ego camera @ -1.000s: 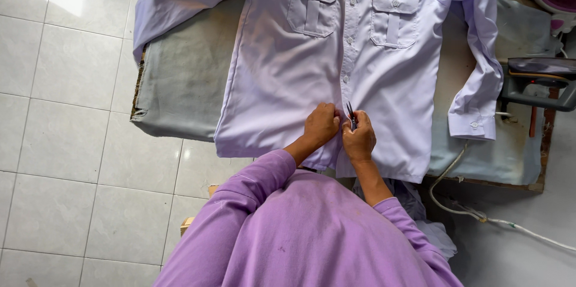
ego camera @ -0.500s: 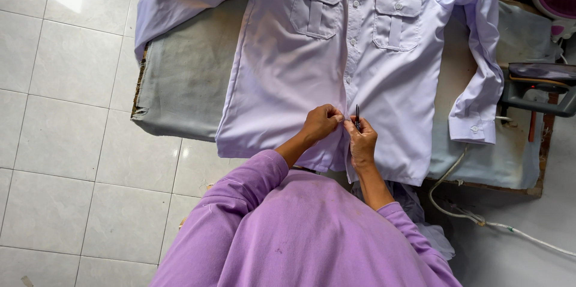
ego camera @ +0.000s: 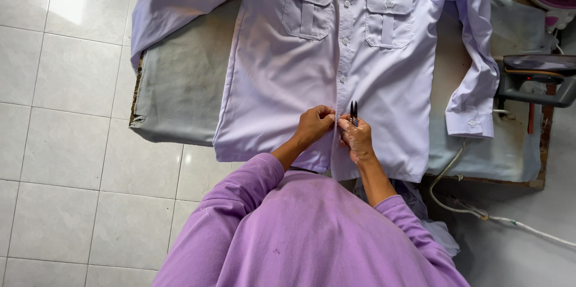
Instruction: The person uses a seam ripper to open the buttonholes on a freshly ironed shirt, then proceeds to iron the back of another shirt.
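Shirt [ego camera: 384, 83], pale lilac and long-sleeved, lies front-up on the grey padded bench [ego camera: 180, 95], its hem hanging over the near edge. From your head view, your left hand [ego camera: 313, 125] pinches the button placket low on the front. Your right hand [ego camera: 356, 137], touching it, pinches the same strip and grips small black thread snips [ego camera: 353, 110], blades pointing away. An iron [ego camera: 534, 77] rests at the bench's right end.

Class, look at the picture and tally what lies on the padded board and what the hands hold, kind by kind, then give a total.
Shirts: 1, pale lilac shirt
Thread snips: 1, black thread snips in the right hand
Irons: 1, dark iron
Total: 3
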